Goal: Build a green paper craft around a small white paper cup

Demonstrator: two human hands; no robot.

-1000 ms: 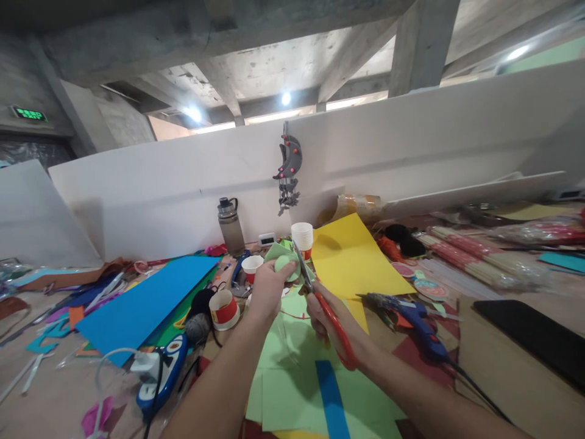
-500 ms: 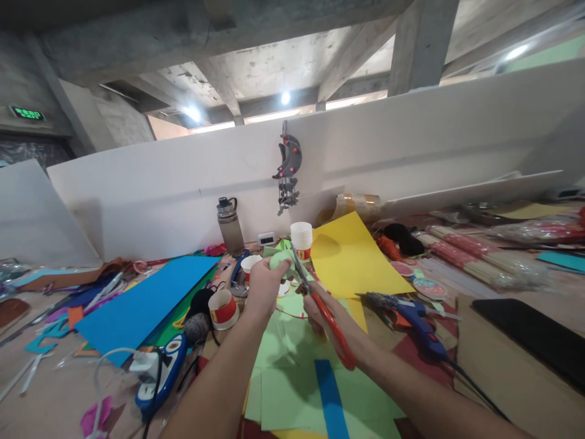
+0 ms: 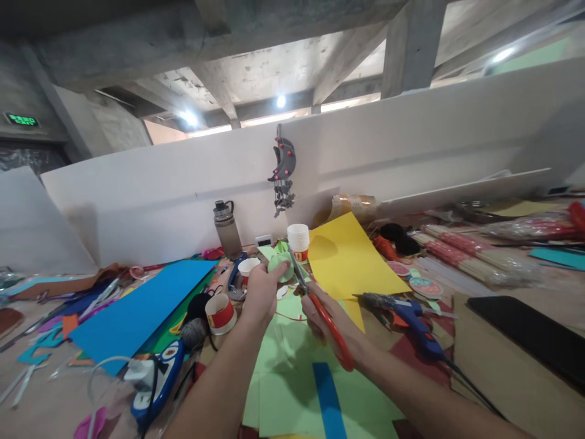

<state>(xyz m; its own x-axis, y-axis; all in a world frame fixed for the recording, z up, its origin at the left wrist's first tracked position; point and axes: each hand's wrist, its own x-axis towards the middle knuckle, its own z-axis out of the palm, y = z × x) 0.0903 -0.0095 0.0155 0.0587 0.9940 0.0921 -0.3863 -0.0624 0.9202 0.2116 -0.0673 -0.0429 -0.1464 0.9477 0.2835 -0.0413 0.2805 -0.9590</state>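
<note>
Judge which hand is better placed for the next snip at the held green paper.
The right hand, probably: it holds the red-handled scissors, with the blades close beside the green paper. The left hand is taken up gripping that paper.

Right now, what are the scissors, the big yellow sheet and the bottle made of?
Scissors: handles probably smooth red plastic, from their even colour; blades likely metal, from their grey shine. Yellow sheet: likely matte card or paper, being flat, straight-edged, without glare. Bottle: perhaps smoky plastic or glass, looking translucent.
</note>
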